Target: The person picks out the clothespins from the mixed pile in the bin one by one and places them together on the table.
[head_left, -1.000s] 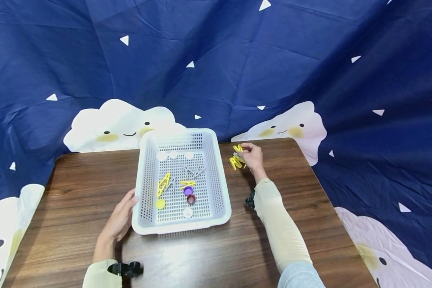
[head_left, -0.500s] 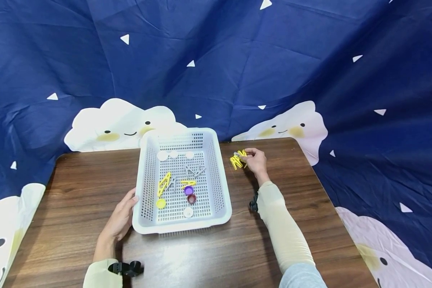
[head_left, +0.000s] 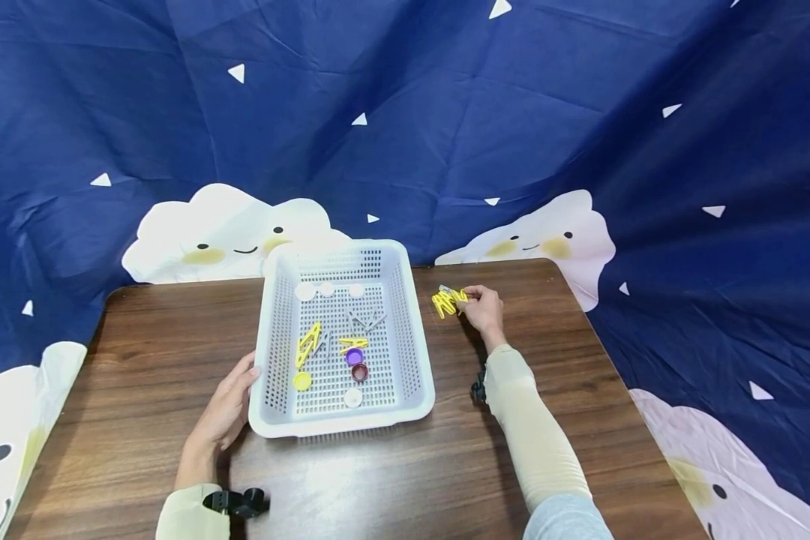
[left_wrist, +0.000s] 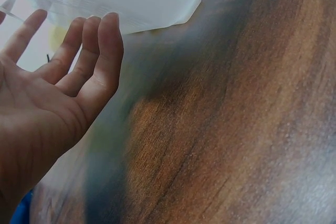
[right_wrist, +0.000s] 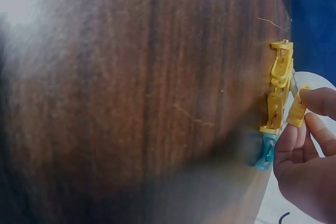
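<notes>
From where I watch at a distance, I see a person's right hand (head_left: 484, 310) at the far side of a brown wooden table (head_left: 175, 345), to the right of a white plastic basket (head_left: 344, 428). Thumb and fingertips pinch a yellow clip (right_wrist: 297, 111) just beside a small cluster of other yellow clips (right_wrist: 282, 66) and a blue-green clip (right_wrist: 266, 152); I can't tell whether the pinched one touches them.

The left hand (head_left: 224, 409) rests its fingertips against the basket's left side, its fingers apart and loosely bent.

Inside the basket I make out two yellow clips (head_left: 308, 345), some thin grey clips (head_left: 376, 323), three white caps (head_left: 305, 291) near the far end and, closer to me, a purple cap (head_left: 355, 357) touching a dark red cap (head_left: 360, 373), a yellow cap (head_left: 302, 382) and a single white cap (head_left: 353, 397). A dark blue curtain (head_left: 405, 112) with white triangles and smiling clouds hangs behind.
</notes>
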